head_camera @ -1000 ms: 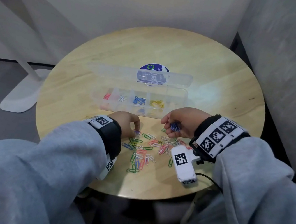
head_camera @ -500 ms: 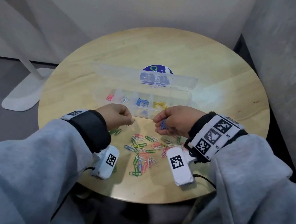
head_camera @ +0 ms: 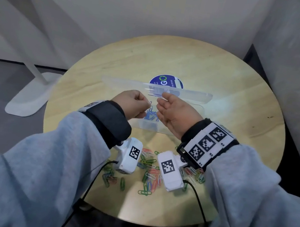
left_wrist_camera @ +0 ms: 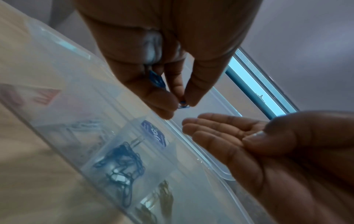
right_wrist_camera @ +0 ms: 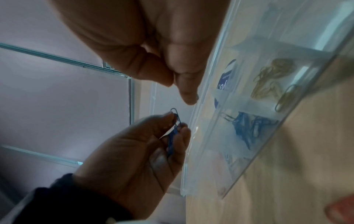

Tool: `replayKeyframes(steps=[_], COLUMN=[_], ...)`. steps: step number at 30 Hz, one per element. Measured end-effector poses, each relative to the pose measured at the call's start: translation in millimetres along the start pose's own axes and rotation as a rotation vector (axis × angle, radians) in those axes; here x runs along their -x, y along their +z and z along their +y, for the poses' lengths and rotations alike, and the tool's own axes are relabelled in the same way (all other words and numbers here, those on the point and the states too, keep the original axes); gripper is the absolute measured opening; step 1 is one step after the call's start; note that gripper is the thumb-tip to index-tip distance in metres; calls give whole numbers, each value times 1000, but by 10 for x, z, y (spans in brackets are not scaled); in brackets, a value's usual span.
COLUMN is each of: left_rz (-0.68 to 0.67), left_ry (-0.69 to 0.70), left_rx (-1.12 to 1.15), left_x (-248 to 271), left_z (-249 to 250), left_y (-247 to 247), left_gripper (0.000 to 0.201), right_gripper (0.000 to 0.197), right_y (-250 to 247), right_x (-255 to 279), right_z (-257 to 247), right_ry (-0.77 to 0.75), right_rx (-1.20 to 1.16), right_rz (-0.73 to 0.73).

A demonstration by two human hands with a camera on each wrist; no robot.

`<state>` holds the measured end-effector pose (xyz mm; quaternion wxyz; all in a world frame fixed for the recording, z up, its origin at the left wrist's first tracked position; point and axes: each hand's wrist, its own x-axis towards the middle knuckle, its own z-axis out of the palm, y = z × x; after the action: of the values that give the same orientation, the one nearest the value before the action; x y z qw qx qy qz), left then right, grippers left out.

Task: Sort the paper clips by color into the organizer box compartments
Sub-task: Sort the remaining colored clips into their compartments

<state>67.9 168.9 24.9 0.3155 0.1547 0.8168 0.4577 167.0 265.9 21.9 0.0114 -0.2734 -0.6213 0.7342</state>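
Observation:
The clear organizer box (head_camera: pixel 162 129) stands open mid-table with its lid (head_camera: pixel 122 85) laid back. Both hands hover over its middle compartment, where blue clips (head_camera: pixel 151 116) lie. My left hand (head_camera: pixel 148 104) pinches a few blue paper clips (left_wrist_camera: pixel 183 104) between thumb and fingertips above that compartment. My right hand (head_camera: pixel 167 106) is beside it, palm turned up and fingers straight (left_wrist_camera: pixel 210 133), holding nothing. Yellow clips (right_wrist_camera: pixel 272 77) fill the compartment to the right of the blue clips (right_wrist_camera: pixel 249 125), and reddish ones (left_wrist_camera: pixel 44 97) lie further left. The mixed pile of loose clips (head_camera: pixel 149 172) lies near me, partly hidden by my wrists.
The round wooden table (head_camera: pixel 241 110) has a blue round sticker (head_camera: pixel 166 80) behind the lid. The two white wrist cameras (head_camera: pixel 130 156) (head_camera: pixel 170 170) hang over the loose pile with cables trailing off the near edge. Grey walls stand close behind and on the right.
Both hands rose from the loose pile and moved forward over the box. The right hand, which held blue clips, now lies open and empty. The left hand now pinches blue clips.

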Motion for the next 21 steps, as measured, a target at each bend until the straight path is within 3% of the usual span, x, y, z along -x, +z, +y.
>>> replayKeyframes(steps=[3, 8, 14, 17, 21], left_rz=[8, -24, -48, -168, -302], left_ry=[-1, 28, 197, 257, 205], left_rx=[64, -27, -241, -595, -1009], left_x=[-47, -42, 196, 330, 416], left_z=[35, 0, -50, -112, -246], left_y=[80, 170, 235, 283, 395], left_gripper=[19, 13, 7, 4, 13], right_gripper=[50, 22, 20, 24, 21], right_y=[-95, -398, -635, -657, -641], right_x=[39, 274, 600, 617, 559], right_z=[-22, -46, 29, 161, 308], right_ry=[-57, -49, 48, 95, 186], right_rx=[29, 491, 971, 1075, 1199], right_rz=[20, 20, 30, 10, -23])
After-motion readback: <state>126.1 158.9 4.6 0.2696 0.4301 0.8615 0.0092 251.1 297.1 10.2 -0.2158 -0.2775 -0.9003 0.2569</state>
